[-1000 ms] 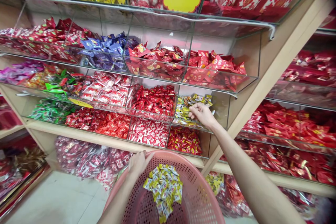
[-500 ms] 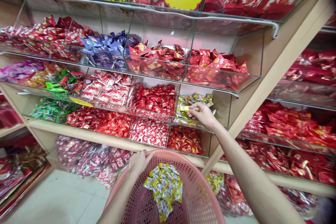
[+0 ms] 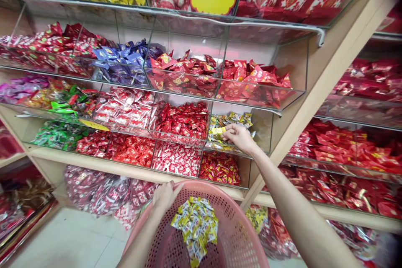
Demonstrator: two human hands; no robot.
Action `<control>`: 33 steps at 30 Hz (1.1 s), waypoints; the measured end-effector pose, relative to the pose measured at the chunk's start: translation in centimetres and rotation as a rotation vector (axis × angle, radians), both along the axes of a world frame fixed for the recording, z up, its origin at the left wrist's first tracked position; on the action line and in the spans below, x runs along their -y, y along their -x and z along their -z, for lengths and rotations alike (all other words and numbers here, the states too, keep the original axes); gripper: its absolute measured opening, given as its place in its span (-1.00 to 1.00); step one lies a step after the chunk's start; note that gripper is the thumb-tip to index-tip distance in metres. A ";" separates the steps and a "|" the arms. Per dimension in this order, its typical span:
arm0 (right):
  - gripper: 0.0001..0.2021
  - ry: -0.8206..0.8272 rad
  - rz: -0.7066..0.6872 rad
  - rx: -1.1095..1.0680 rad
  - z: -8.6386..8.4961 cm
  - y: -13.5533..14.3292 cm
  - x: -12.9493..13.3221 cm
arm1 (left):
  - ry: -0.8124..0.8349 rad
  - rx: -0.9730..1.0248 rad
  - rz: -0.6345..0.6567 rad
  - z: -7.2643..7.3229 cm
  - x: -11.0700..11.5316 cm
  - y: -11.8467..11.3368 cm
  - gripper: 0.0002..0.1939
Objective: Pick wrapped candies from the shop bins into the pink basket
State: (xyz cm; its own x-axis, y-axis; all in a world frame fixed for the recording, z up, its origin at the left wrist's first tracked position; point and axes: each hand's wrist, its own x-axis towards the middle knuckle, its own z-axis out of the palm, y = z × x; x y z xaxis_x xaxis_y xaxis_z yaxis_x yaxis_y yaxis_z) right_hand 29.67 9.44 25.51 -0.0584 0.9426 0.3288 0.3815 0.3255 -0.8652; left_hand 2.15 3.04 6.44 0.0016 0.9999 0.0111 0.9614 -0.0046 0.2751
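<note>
My right hand (image 3: 237, 136) pinches a small yellow-wrapped candy (image 3: 216, 130) between thumb and fingers, just above the bin of yellow and white candies (image 3: 240, 118) on the shelf. Below, my left hand (image 3: 165, 197) grips the far left rim of a pink plastic basket (image 3: 243, 222), the fingertips hooked over the edge. A heap of yellow and white wrapped candies (image 3: 197, 226) lies inside the basket.
Clear dividers (image 3: 304, 65) split the shelves into bins. Red candies (image 3: 184, 121) fill the bin to the left, with more red ones (image 3: 220, 167) below. A slanted wooden post (image 3: 329, 63) stands to the right. Bagged sweets (image 3: 109, 192) lie under the shelf.
The view has shifted slightly, so the shelves sit a little further left. My right hand still pinches the candy over the bin; my left hand stays on the basket rim.
</note>
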 end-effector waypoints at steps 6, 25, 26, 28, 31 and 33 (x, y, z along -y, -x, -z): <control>-0.78 -0.064 0.045 0.065 0.0 0.0 0.0 | -0.037 -0.034 0.000 0.5 -0.2 0.1 -0.27; -0.87 0.046 0.268 -0.458 -4.8 0.2 -5.5 | -0.022 0.001 -0.007 -0.2 0.1 0.2 -0.31; -0.83 0.030 0.278 -0.466 -4.6 0.4 -5.4 | -0.027 0.000 -0.005 -0.1 0.1 0.3 -0.31; -0.71 -0.025 0.303 -0.440 -3.9 0.6 -4.9 | -0.035 0.005 0.001 0.0 0.1 0.3 -0.31; -0.66 -0.137 0.288 -0.226 -2.6 0.3 -3.7 | -0.043 0.014 0.007 0.2 0.1 0.4 -0.30; -0.73 -0.165 0.204 -0.037 -2.0 0.0 -2.9 | -0.046 0.016 0.002 0.2 0.1 0.4 -0.30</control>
